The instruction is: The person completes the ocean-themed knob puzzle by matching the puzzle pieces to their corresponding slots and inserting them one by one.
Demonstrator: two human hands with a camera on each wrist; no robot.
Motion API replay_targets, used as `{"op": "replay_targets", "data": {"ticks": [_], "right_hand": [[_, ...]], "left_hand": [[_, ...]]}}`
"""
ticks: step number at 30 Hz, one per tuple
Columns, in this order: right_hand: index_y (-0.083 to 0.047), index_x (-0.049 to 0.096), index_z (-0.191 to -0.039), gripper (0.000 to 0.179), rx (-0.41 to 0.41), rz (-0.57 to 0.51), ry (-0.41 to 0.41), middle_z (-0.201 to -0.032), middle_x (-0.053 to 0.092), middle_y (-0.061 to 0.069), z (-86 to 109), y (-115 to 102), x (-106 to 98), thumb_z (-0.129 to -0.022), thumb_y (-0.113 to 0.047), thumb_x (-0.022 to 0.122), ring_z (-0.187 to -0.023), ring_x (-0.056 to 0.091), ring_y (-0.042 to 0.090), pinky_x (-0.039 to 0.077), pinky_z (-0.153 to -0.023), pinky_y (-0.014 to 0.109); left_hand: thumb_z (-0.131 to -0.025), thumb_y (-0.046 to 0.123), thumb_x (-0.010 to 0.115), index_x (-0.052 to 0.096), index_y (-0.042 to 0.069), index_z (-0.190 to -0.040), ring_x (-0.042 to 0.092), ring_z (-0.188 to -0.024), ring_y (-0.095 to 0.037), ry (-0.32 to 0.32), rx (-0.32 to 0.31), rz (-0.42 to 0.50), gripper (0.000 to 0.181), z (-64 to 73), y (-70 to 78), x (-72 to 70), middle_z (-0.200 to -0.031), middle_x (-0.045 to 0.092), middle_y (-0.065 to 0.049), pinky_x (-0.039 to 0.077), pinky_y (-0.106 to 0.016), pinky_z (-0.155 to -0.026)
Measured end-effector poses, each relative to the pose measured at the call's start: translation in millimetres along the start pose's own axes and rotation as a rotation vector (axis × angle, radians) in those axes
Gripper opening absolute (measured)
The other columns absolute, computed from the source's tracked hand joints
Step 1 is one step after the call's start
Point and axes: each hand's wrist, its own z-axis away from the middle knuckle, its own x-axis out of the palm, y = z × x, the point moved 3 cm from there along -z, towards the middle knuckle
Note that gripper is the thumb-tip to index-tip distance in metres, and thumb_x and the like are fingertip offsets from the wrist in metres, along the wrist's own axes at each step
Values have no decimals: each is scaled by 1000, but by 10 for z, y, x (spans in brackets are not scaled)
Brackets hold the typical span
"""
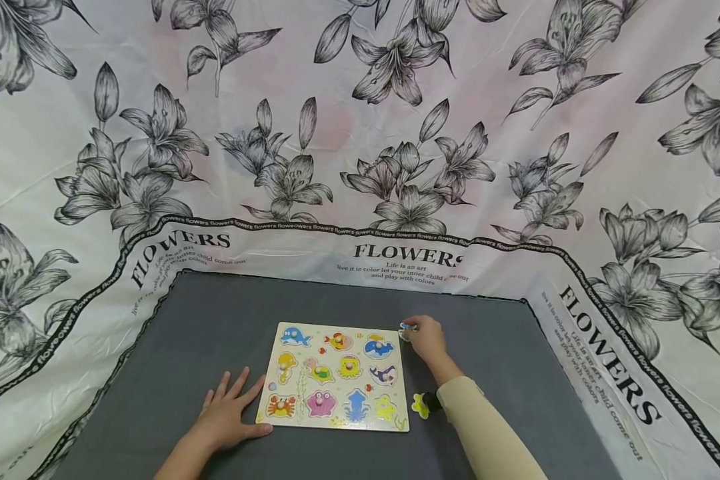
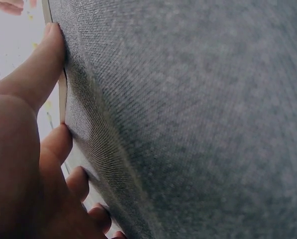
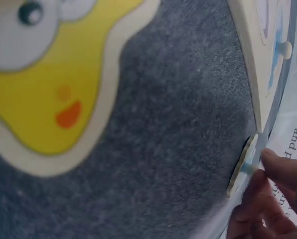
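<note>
My left hand (image 1: 228, 413) lies on the dark table with fingers spread, thumb and index finger at the left edge of a wooden peg puzzle board (image 1: 297, 385). In the left wrist view the thumb (image 2: 41, 67) touches the board's edge. Beyond the board's upper right corner, my right hand (image 1: 427, 339) pinches a small blue-and-white puzzle piece (image 1: 405, 328). Seen edge-on in the right wrist view, that piece (image 3: 242, 167) is close over the table, beside the board's corner. Most of its picture is hidden.
A yellow star-shaped puzzle piece (image 1: 420, 405) lies right of the board, beside the right wrist. Colourful sea animals cover the board, among them a crab (image 1: 281, 405) and an octopus (image 1: 349, 367). A white flower-printed cloth (image 1: 312, 257) borders the grey table (image 1: 216, 313).
</note>
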Motion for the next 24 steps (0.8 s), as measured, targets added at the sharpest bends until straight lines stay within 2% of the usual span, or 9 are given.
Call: {"op": "replay_targets", "data": {"ticks": [8, 12, 16, 20, 24], "right_hand": [[-11, 78, -108, 19, 75, 13, -40, -113, 74, 11, -48, 106, 19, -89, -14, 77, -99, 67, 30, 53, -83, 47], [-10, 79, -105, 16, 69, 10, -42, -109, 75, 11, -51, 134, 39, -90, -14, 76, -96, 68, 28, 54, -81, 45], [-6, 78, -101, 13, 49, -2, -7, -101, 75, 11, -32, 153, 3, -90, -10, 76, -90, 68, 26, 54, -78, 44], [-5, 78, -100, 12, 23, -30, 22, -96, 75, 10, 24, 80, -99, -90, -11, 76, -83, 68, 22, 55, -70, 38], [-8, 79, -100, 13, -23, -69, 4, -92, 75, 5, 150, -129, -202, -90, -15, 77, -78, 68, 17, 55, -63, 33]], "left_hand": [[-69, 71, 78, 40, 21, -156, 5, -150, -56, -17, -2, 0, 108, 10, -1, 14, -166, 20, -21, 9, -78, -113], [-69, 70, 79, 41, 21, -156, 6, -150, -57, -16, 2, 13, 107, 27, 6, 18, -166, 21, -22, 9, -79, -112], [-69, 70, 79, 41, 21, -156, 6, -150, -56, -16, 8, 24, 106, 31, 32, 15, -166, 21, -21, 8, -78, -113], [-69, 70, 79, 40, 21, -156, 5, -150, -56, -19, 10, 25, 106, 27, 48, 5, -166, 21, -21, 8, -78, -113], [-69, 68, 80, 41, 20, -156, 5, -150, -57, -8, 6, 25, 106, 25, 50, -37, -166, 21, -22, 8, -79, -112]]}}
